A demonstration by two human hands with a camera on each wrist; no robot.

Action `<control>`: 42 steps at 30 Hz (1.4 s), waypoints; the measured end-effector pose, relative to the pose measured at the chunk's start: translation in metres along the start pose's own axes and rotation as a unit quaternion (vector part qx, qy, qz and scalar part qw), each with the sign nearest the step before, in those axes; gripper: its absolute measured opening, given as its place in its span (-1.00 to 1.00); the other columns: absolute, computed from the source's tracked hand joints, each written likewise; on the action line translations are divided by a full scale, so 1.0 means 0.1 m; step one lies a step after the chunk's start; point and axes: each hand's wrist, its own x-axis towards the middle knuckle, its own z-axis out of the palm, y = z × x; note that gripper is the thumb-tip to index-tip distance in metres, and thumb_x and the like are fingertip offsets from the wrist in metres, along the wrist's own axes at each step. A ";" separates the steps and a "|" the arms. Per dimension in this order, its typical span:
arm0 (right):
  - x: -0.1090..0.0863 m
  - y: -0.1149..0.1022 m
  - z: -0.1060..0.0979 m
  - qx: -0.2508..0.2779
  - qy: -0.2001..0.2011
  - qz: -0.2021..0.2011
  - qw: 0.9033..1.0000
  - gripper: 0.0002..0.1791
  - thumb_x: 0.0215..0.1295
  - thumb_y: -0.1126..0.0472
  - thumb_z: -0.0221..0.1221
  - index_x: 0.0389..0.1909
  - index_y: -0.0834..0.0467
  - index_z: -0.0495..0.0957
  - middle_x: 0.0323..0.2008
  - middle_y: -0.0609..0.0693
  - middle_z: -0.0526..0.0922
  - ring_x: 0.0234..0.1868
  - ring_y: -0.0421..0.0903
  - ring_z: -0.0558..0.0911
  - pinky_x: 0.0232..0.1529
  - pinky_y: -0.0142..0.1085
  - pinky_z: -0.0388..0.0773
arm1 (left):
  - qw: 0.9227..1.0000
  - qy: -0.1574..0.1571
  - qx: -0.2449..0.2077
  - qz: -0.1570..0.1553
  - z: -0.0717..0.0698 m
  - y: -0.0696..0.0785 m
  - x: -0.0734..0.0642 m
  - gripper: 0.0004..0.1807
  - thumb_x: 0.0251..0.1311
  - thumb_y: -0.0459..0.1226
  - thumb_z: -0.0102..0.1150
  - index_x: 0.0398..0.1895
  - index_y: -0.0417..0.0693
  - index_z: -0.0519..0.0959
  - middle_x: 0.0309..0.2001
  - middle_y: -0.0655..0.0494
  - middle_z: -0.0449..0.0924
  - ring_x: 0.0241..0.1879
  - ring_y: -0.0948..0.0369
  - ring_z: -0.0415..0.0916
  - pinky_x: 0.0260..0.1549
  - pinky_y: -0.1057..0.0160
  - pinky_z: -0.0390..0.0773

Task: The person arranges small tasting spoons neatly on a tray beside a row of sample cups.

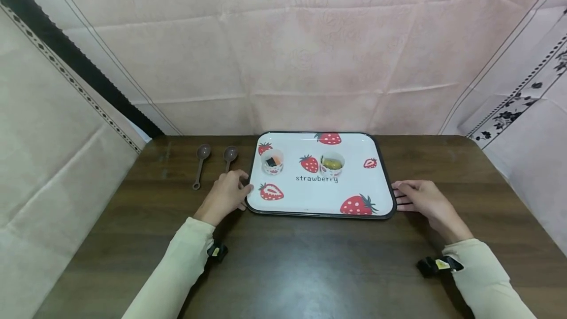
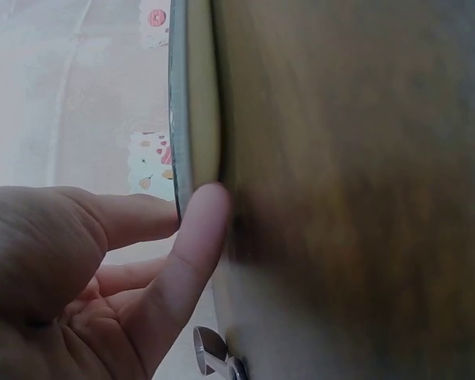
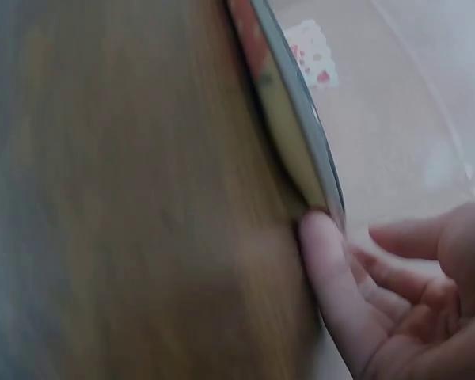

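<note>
A white tray with a dark rim and printed strawberries lies on the brown table. At its left edge, my left hand pinches the rim; in the left wrist view the thumb and a finger stand on either side of it. My right hand touches the right edge with extended fingers. One finger meets the tray's lower side in the right wrist view, while the thumb is apart from the rim. Two small cups stand on the tray: one with dark, white and orange pieces, the other with greenish pieces.
Two grey-brown spoons lie left of the tray, one spoon farther out and the other spoon just beyond my left hand. A pale pink cloth hangs along the table's back edge, with light cloth at both sides.
</note>
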 end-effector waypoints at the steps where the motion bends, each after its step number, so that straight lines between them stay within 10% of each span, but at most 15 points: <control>1: 0.00 0.00 -0.02 0.003 -0.006 -0.001 1.000 -0.47 0.73 0.18 -0.11 0.36 0.60 0.33 0.02 0.33 0.64 -0.21 -0.23 0.72 -0.14 -0.28 0.78 | 1.000 0.000 -0.002 -0.001 0.00 0.00 0.00 -0.51 0.50 -0.32 0.24 0.39 -0.34 0.46 -0.25 -0.13 0.67 -0.57 0.19 0.69 -0.52 0.24 0.71; 22: 0.06 0.17 -0.07 -0.024 -0.023 0.018 0.999 -0.43 0.71 0.09 0.01 0.40 0.50 0.39 0.39 0.49 0.38 0.00 -0.09 0.59 -0.06 -0.38 0.74 | 0.998 -0.007 -0.046 -0.031 0.06 -0.04 -0.01 -0.57 0.51 -0.26 0.25 0.33 -0.27 0.50 -0.41 -0.10 0.64 -0.61 0.13 0.66 -0.58 0.24 0.71; 42: 0.05 0.15 -0.03 -0.034 -0.018 0.001 0.999 -0.40 0.70 0.06 0.02 0.39 0.53 0.38 0.38 0.50 0.42 -0.09 -0.31 0.63 -0.09 -0.39 0.74 | 0.995 0.094 -0.014 0.016 -0.60 -0.29 -0.06 -0.70 0.57 -0.11 0.15 0.09 -0.10 0.71 -0.20 -0.09 0.76 -0.29 0.07 0.73 -0.42 0.20 0.71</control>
